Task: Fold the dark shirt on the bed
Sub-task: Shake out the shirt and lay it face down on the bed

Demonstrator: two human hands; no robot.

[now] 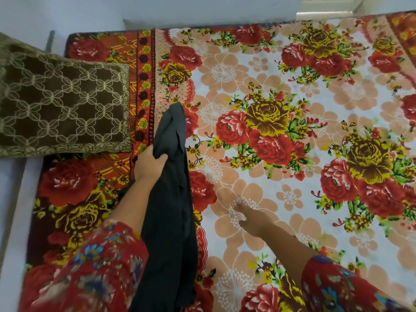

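Observation:
The dark shirt (171, 199) hangs bunched in a long dark-grey strip over the left part of the bed (292, 176). My left hand (149, 164) is shut on it near its upper end, and the cloth trails down past my forearm to the bottom edge of the view. My right hand (249, 216) hovers to the right of the shirt, over the flowered sheet, fingers apart and holding nothing. It does not touch the shirt. Both arms wear red flowered sleeves.
A brown patterned pillow (63, 104) lies at the bed's left end. The flowered sheet spreads flat to the right and far side. A pale wall (202, 10) borders the bed at the back, and a pale floor strip (11, 221) runs along the left.

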